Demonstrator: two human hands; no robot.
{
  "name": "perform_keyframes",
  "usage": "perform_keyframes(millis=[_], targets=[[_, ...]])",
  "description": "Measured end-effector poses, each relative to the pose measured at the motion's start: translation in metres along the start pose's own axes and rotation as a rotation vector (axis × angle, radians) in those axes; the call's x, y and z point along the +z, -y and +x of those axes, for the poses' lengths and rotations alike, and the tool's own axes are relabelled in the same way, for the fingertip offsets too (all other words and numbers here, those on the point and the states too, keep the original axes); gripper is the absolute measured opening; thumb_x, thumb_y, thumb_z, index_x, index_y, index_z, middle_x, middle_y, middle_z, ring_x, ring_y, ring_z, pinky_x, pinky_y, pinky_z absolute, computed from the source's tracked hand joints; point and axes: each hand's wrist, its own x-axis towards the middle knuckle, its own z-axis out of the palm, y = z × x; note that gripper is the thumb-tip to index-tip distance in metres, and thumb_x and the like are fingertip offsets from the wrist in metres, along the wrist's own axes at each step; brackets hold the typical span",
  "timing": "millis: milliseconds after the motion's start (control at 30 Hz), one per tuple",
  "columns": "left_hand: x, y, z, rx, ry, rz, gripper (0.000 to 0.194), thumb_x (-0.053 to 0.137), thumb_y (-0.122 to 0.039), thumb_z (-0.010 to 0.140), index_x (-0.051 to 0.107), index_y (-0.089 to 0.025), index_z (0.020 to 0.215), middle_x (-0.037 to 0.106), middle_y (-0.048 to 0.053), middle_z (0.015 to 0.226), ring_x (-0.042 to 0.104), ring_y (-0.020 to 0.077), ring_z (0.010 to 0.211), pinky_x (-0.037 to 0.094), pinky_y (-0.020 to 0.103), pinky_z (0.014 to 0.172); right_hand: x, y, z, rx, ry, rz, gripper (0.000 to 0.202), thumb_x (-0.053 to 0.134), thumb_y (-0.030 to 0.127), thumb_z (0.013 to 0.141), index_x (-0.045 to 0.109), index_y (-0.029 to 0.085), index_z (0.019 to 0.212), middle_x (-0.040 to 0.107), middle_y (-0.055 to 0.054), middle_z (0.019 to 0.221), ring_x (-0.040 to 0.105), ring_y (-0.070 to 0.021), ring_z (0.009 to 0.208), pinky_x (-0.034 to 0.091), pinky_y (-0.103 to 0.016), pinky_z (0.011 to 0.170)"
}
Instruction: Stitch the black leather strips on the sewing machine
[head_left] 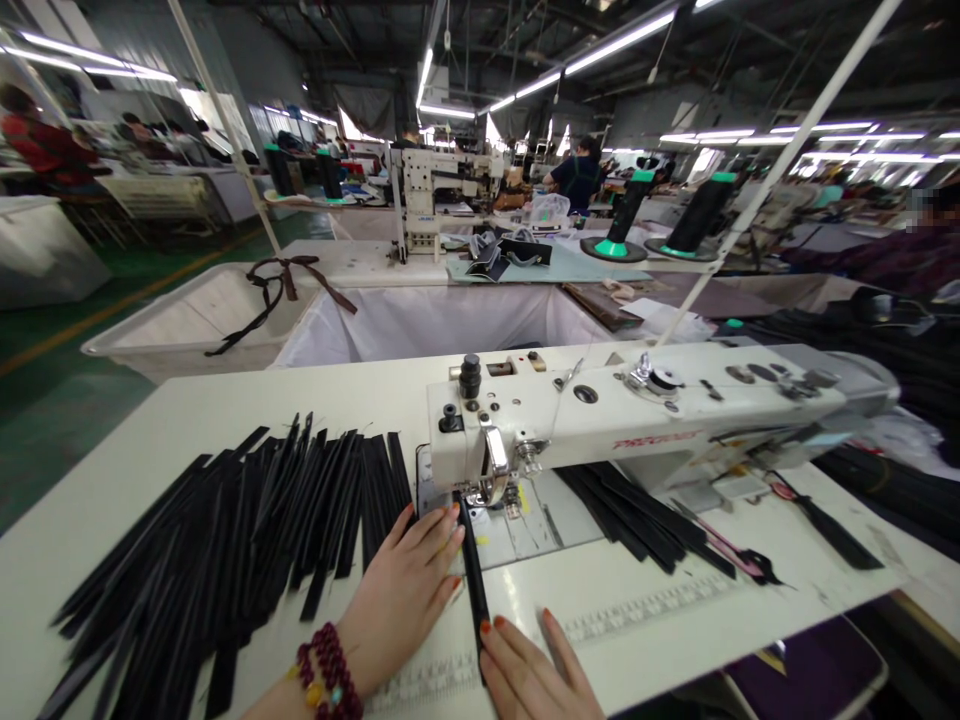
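Note:
A narrow black strip (474,575) runs from under the presser foot of the white sewing machine (585,410) toward me. My left hand (409,575), with a dark red bead bracelet at the wrist, lies flat on the machine bed left of the strip. Its fingers are stretched out, the tips close to the needle area and against the strip's edge. At the strip's near end, my right hand (532,670) has two fingertips together on it, while another finger stands apart; the thumb is hidden. Many loose black strips (247,530) are heaped left of my left hand.
More black strips (637,515) lie under the machine arm, near pink-handled scissors (727,545). A ruler tape (645,605) runs along the table. Behind stand a white-lined bin (435,315), another sewing machine (442,195) and black thread cones (630,210). A person (577,178) works farther back.

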Motion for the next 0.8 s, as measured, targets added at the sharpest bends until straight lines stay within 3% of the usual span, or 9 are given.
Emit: perform_keyframes(millis=[100, 233, 300, 467, 600, 700, 800], targets=[[0.003, 0.004, 0.003, -0.023, 0.01, -0.012, 0.04, 0.052, -0.031, 0.096, 0.057, -0.02, 0.134, 0.06, 0.007, 0.141, 0.052, 0.0231, 0.13, 0.032, 0.044, 0.116, 0.003, -0.007, 0.011, 0.027, -0.13, 0.039, 0.042, 0.03, 0.016, 0.107, 0.07, 0.018, 0.096, 0.076, -0.002, 0.103, 0.069, -0.0163, 0.105, 0.021, -0.049, 0.122], [0.004, 0.009, 0.01, -0.039, 0.017, -0.002, 0.041, 0.049, -0.029, 0.096, 0.058, -0.019, 0.134, 0.062, 0.009, 0.137, 0.052, 0.0239, 0.13, 0.033, 0.044, 0.115, -0.013, -0.028, 0.027, -0.176, 0.107, 0.022, 0.043, 0.036, 0.042, 0.108, 0.069, 0.015, 0.113, 0.07, -0.007, 0.121, 0.06, -0.0202, 0.122, 0.011, -0.048, 0.123], [0.004, 0.011, 0.012, -0.046, 0.011, -0.002, 0.04, 0.048, -0.029, 0.096, 0.058, -0.018, 0.134, 0.064, 0.009, 0.135, 0.053, 0.0245, 0.129, 0.034, 0.044, 0.114, -0.02, -0.036, 0.034, -0.232, 0.208, 0.021, 0.042, 0.044, 0.046, 0.105, 0.067, 0.014, 0.119, 0.068, -0.008, 0.126, 0.056, -0.0214, 0.127, 0.005, -0.047, 0.124], [0.007, 0.013, 0.015, -0.06, -0.001, 0.006, 0.039, 0.043, -0.03, 0.099, 0.059, -0.018, 0.132, 0.067, 0.01, 0.129, 0.055, 0.0252, 0.126, 0.035, 0.046, 0.112, -0.022, -0.039, 0.047, -0.173, 0.296, 0.056, 0.031, 0.056, 0.034, 0.099, 0.066, 0.013, 0.12, 0.068, -0.007, 0.126, 0.057, -0.0215, 0.124, -0.008, -0.048, 0.122], [0.011, 0.013, 0.013, -0.052, 0.004, 0.002, 0.039, 0.044, -0.03, 0.098, 0.059, -0.017, 0.132, 0.067, 0.011, 0.128, 0.055, 0.0256, 0.125, 0.035, 0.046, 0.112, -0.018, -0.038, 0.055, -0.113, 0.326, 0.085, 0.03, 0.058, 0.027, 0.095, 0.065, 0.013, 0.121, 0.067, -0.006, 0.129, 0.058, -0.021, 0.122, -0.01, -0.045, 0.121], [0.013, 0.013, 0.013, -0.064, 0.0, 0.008, 0.039, 0.042, -0.029, 0.098, 0.059, -0.017, 0.132, 0.067, 0.011, 0.128, 0.054, 0.026, 0.126, 0.034, 0.047, 0.112, -0.017, -0.04, 0.061, -0.079, 0.349, 0.111, 0.033, 0.06, 0.024, 0.093, 0.063, 0.013, 0.124, 0.065, -0.007, 0.131, 0.058, -0.0212, 0.124, -0.004, -0.045, 0.123], [0.012, 0.014, 0.013, -0.059, 0.008, 0.021, 0.039, 0.042, -0.028, 0.098, 0.06, -0.017, 0.13, 0.067, 0.011, 0.127, 0.055, 0.0263, 0.125, 0.036, 0.047, 0.111, -0.015, -0.042, 0.067, -0.053, 0.376, 0.143, 0.037, 0.063, 0.024, 0.091, 0.062, 0.013, 0.127, 0.064, -0.009, 0.132, 0.056, -0.0217, 0.126, 0.011, -0.045, 0.124]])
